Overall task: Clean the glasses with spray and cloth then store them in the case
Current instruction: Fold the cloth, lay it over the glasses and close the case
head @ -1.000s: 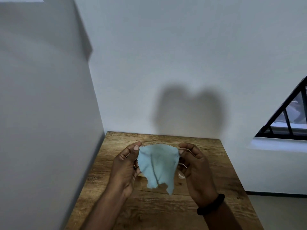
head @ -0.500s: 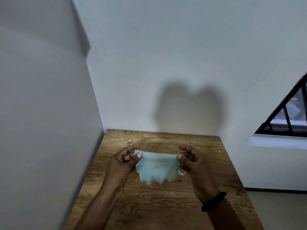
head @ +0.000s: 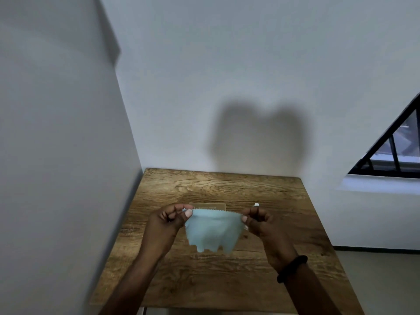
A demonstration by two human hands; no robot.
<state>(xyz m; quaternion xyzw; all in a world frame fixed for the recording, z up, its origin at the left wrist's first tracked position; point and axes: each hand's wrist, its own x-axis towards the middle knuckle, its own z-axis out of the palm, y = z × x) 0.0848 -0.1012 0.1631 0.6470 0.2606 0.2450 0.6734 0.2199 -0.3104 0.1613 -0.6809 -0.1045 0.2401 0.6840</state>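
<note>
A light blue cleaning cloth with a zigzag edge hangs stretched between my two hands above the wooden table. My left hand pinches its top left corner between thumb and fingers. My right hand pinches the top right corner. A small pale piece sticks up above my right fingers; I cannot tell what it is. Just behind the cloth's top edge lies a flat brown case, mostly hidden. No spray bottle is in view.
The table stands in a corner, with a white wall close on the left and another behind. A dark-framed window is at the right. A black band circles my right wrist.
My hands have moved apart and pulled the cloth's top edge taut. The cloth hung in a loose narrow drape before; it now spreads wide. The brown case has come into view behind it.
</note>
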